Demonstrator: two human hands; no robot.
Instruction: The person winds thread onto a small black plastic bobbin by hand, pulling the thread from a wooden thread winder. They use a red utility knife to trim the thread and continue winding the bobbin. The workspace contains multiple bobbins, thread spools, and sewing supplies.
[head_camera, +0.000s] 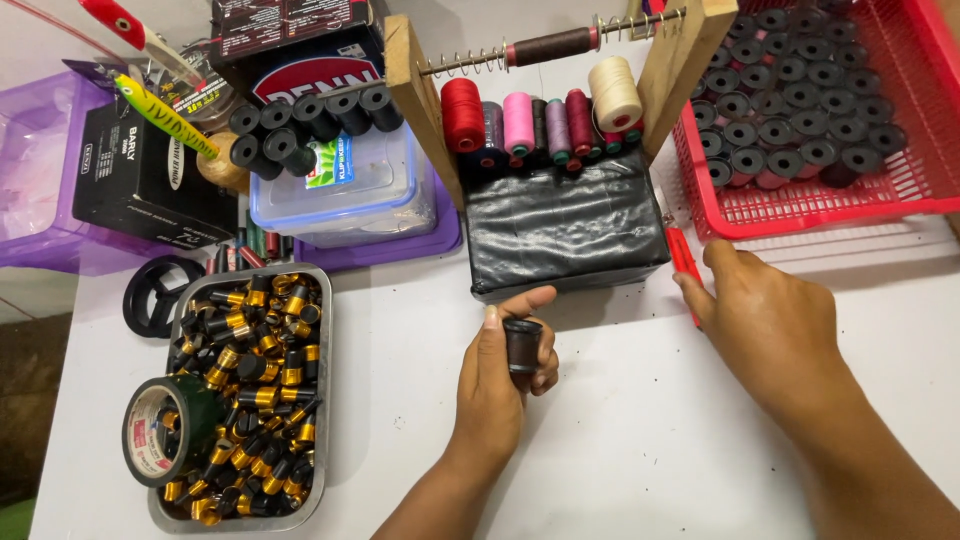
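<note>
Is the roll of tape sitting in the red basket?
No, the roll of tape leans on the metal tray of black and gold parts at the left, far from the red basket.

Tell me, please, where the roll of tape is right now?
In the head view, the roll of tape lies lower left, on the metal tray of black-and-gold parts.

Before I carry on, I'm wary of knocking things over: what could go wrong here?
1. The right hand reaches for the red tool beside the black-wrapped thread stand; a bump could topple the spools.
2. The left hand pinches a small black sleeve that might slip and roll.
</note>
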